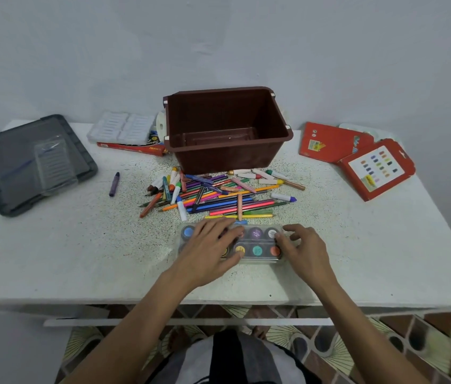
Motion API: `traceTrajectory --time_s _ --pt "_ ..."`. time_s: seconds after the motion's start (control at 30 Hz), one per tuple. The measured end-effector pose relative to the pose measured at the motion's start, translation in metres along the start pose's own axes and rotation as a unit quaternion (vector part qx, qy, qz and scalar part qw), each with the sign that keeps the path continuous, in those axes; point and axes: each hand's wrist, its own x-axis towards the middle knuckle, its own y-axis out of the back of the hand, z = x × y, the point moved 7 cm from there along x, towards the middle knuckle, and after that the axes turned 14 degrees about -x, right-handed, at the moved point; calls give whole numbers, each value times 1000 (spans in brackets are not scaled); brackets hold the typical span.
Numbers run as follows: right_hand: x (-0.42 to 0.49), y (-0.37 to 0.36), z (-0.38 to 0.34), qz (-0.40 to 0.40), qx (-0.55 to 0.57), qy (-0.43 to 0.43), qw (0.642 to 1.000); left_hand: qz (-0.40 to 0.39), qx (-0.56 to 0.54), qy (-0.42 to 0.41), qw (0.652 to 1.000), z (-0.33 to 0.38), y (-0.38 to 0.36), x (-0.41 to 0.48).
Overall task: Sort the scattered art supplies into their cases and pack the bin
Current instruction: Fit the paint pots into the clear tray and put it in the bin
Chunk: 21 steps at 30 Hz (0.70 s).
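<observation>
Presently, at the desk's (80, 245) left edge, a grey lid (0, 162) is lying flat with a clear tray (52, 164) resting on it. A purple crayon (114, 184) is lying alone just right of it. At the middle of the back edge the brown bin (227, 128) is standing open, holding nothing visible. A pile of pens (218, 195) is lying scattered directly in front of it.

Near the front edge, centre, the paint case (258, 246) is lying flat. The left hand (213, 245) is pressing down on its left half, fingers spread and straight. The right hand (304, 248) is touching the case's right end with its thumb, fingers curled; whether it is gripping cannot be told.

Two red boxes (332, 142) are lying near the back right corner.

Assessment: the case is appearing light, thin-walled, smooth and somewhat flexible, with its pots possibly sitting loose. Taking hold at both short ends and keeping it level is advisable.
</observation>
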Motion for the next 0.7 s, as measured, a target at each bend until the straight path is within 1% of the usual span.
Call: traceTrajectory --time_s 0.1,0.2,0.33,0.57,0.7 --pt "-2 0 2 -19 47 -21 998 -38 -6 -36 999 4 -4 8" --pt "-9 3 1 -11 70 -24 997 -49 -12 -52 997 3 -6 11" --pt "-18 5 -2 20 79 -8 997 -48 -30 -56 997 0 -7 11" --pt "-33 -4 4 38 178 -65 981 -37 -20 -55 998 1 -7 11" --pt "-38 -9 4 51 193 -67 978 -37 -19 -55 998 0 -8 12"
